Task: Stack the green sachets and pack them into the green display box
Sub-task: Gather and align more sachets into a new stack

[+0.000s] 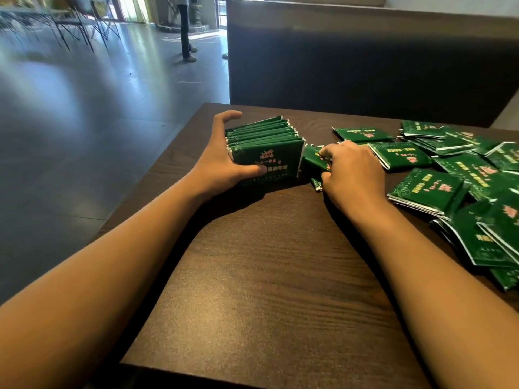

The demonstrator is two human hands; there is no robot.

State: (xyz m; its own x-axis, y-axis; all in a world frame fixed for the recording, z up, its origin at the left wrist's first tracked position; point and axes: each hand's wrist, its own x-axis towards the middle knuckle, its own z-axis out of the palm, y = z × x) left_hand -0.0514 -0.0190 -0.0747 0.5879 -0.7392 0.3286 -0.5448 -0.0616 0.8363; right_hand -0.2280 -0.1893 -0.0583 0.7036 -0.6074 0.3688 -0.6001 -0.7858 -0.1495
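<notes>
A row of several green sachets (266, 144) stands on edge near the table's far left. My left hand (222, 161) grips this stack, thumb pressed on its front face and fingers curled round the back. Just right of the stack, my right hand (351, 172) pinches a small bunch of sachets (313, 160), tilted against the stack's right end. Many loose green sachets (427, 189) lie scattered to the right. I cannot pick out a green display box.
The dark wooden table (266, 262) has its left edge close to my left hand. A dark bench back (365, 60) stands behind the table. A person's legs (186, 32) and chairs are far off on the shiny floor.
</notes>
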